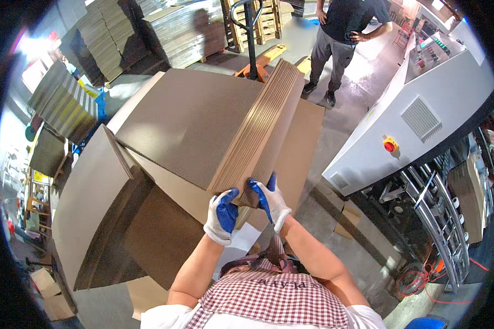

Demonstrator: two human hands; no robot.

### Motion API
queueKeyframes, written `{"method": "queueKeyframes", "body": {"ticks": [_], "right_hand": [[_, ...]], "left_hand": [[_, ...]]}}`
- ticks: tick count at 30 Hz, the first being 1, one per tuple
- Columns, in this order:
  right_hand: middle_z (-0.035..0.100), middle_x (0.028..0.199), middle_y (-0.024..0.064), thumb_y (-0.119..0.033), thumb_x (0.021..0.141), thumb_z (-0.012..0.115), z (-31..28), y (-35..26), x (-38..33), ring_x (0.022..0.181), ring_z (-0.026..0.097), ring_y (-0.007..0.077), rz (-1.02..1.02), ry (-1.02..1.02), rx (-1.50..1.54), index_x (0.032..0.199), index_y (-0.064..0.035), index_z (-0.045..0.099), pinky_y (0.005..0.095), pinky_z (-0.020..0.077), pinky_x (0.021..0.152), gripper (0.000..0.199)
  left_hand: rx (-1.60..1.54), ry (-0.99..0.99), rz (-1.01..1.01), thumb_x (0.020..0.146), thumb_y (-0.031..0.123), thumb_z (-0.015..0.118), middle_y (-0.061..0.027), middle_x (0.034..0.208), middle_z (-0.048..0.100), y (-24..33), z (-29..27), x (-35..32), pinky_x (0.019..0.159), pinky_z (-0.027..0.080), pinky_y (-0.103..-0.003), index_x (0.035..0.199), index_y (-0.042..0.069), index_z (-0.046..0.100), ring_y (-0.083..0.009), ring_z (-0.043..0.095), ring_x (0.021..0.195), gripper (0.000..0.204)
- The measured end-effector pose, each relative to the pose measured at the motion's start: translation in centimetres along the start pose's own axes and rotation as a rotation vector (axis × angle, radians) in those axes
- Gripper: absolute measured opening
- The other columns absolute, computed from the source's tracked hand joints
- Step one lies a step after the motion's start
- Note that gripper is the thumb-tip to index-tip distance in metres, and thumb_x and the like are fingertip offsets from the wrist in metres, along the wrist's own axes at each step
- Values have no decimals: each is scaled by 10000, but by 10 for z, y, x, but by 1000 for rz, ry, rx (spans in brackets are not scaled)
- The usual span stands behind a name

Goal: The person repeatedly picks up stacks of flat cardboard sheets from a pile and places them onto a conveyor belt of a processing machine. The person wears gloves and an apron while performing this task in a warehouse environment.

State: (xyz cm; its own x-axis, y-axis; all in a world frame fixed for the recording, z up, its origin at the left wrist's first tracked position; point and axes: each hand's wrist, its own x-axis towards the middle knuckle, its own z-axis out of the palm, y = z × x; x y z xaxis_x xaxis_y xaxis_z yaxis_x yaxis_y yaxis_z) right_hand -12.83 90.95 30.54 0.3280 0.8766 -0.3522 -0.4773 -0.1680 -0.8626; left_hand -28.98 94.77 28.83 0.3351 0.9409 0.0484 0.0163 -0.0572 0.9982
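A thick bundle of brown corrugated cardboard sheets (252, 137) stands tilted on edge, running away from me, its layered edges facing up. My left hand (223, 216), in a white glove with blue coating, grips the bundle's near end at its left corner. My right hand (270, 200), gloved alike, holds the near end from the right side, fingers bent against the sheets. To the left of the bundle, a broad cardboard sheet (186, 120) with a ribbed-looking surface slopes down against it. Parts of my fingertips are hidden by the cardboard.
More cardboard (93, 197) leans at the left. A pallet jack (251, 55) stands beyond the bundle, and a person (340, 44) with hands on hips is behind it. At right are a grey machine (406, 120) with a red knob and a metal roller frame (431, 211).
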Motion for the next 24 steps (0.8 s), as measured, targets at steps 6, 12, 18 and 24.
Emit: {"method": "queueKeyframes", "body": {"ticks": [6, 12, 18, 24], "right_hand": [[514, 1325, 164, -105, 819, 713, -35, -15, -52, 1193, 518, 227, -651, 390, -336, 1428, 18, 316, 328, 458, 966, 737], [354, 1481, 160, -152, 768, 803, -48, 0, -60, 1318, 424, 240, -510, -82, -531, 1511, -48, 128, 395, 472, 981, 1009], [315, 1508, 141, -320, 791, 741, -46, 88, -19, 1388, 303, 271, -364, -205, -725, 1524, -70, 99, 391, 259, 1140, 1006], [616, 1232, 90, -205, 917, 578, -83, 165, -8, 1077, 586, 226, -376, -108, -631, 1245, -35, 586, 364, 472, 951, 369]], "left_hand": [[111, 68, -127, 774, 38, 678, -115, 962, 653, 14, 3, -24, 755, 521, -354, 1053, 20, 660, -254, 620, 869, 280], [-98, 121, -172, 742, 75, 731, -166, 983, 636, 1, 39, -17, 810, 521, -378, 1061, -28, 622, -287, 619, 936, 353], [321, -42, 165, 735, 156, 733, -161, 1112, 642, 23, 56, -21, 911, 487, -380, 1235, -37, 552, -281, 627, 985, 566], [693, -473, 414, 653, 380, 810, -169, 1287, 544, 71, 44, -9, 1097, 309, -461, 1301, 43, 520, -361, 467, 1236, 786]]}}
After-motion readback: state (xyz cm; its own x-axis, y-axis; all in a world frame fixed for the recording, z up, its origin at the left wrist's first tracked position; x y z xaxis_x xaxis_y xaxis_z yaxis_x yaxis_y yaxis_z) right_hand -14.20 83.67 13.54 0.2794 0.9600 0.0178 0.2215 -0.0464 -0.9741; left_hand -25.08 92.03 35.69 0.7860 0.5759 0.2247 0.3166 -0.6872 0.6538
